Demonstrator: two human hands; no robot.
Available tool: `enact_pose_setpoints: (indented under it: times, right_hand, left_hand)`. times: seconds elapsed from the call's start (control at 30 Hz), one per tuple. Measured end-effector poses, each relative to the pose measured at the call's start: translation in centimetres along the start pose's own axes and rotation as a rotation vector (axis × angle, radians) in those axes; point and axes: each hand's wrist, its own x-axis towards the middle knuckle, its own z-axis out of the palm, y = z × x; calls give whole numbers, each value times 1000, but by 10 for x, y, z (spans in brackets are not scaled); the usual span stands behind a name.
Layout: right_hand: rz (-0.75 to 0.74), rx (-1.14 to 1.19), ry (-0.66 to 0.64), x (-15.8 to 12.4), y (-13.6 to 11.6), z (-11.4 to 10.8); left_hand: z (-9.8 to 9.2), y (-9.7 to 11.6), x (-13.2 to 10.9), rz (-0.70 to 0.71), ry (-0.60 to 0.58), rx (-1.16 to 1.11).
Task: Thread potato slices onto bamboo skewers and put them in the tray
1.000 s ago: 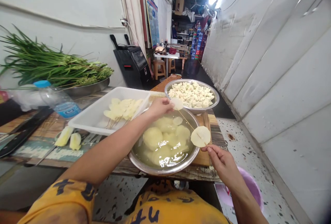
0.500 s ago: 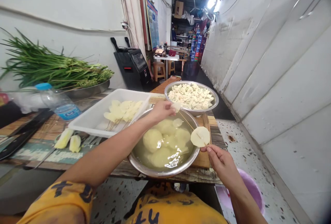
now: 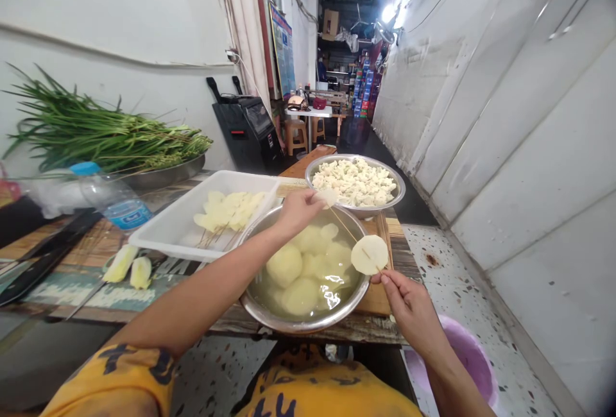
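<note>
Over a steel bowl (image 3: pixel 308 326) of water with peeled potatoes (image 3: pixel 285 265) in it, I hold a thin wooden skewer (image 3: pixel 345 219) between my hands. My right hand (image 3: pixel 411 308), closed at the bowl's right side, pinches the skewer's near end. Just beyond those fingers, a round potato slice (image 3: pixel 369 255) is threaded on the stick. A second thin potato slice (image 3: pixel 328 197) is pinched in my left hand (image 3: pixel 299 210) at the skewer's far tip; I cannot tell whether the tip has pierced it. To the left, skewered slices (image 3: pixel 230 208) lie in a white plastic tray (image 3: pixel 163 240).
Behind the bowl stands a steel basin of cauliflower pieces (image 3: pixel 356 181). Left on the table are a water bottle (image 3: pixel 118 202), cut pale vegetable pieces (image 3: pixel 121 263), a knife (image 3: pixel 86 301) and a pan of green stalks (image 3: pixel 163 176). A pink tub (image 3: pixel 476 353) sits on the floor at right.
The view has shifted slightly. The threaded slice and my right hand have come a little to the left; both hands keep their hold.
</note>
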Motion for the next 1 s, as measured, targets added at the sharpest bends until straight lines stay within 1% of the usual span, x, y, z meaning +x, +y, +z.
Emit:
enact_pose_setpoints:
  times: [0.03,0.1,0.2,0.3,0.4,0.47,0.6,0.67,0.7,0.77,0.83,0.9,0.97,1.0]
  right_hand:
    - [-1,-10,-3,0,0,0]
    - [-4,-21,-6,0,-2,0]
    - [-11,-24,3,1,-4,0]
    - [-11,-33,21,1,-4,0]
    - [17,-12,28,-1,0,1]
    - [54,63,2,-2,5,1]
    - [175,372,-130,-2,17,2]
    - [206,430,-155,-2,22,2]
    - [192,397,-135,-2,24,1]
    - [106,261,-47,-2,27,0]
    - [-4,143,53,-4,27,0]
    - [-48,127,114,-6,27,1]
    - [27,240,101,-9,26,2]
    - [104,361,50,-10,26,2]
  left_hand:
    - [0,-1,0,3,7,9]
    - [1,-1,0,-20,-17,-49]
    - [4,4,-2,-110,-76,-249]
    - [5,14,-4,-254,-112,-484]
    - [3,22,-4,-437,-142,-702]
    - [1,25,-3,-540,-149,-805]
    - [-2,29,-2,-664,-147,-919]
    - [-3,31,-2,-687,-155,-952]
    - [-2,31,-2,-690,-158,-958]
    - [-1,32,-3,-676,-152,-947]
    - [0,31,-4,-627,-125,-920]
    - [2,30,-5,-565,-87,-897]
    - [4,28,-6,-504,-56,-870]
    - [5,27,-7,-475,-45,-853]
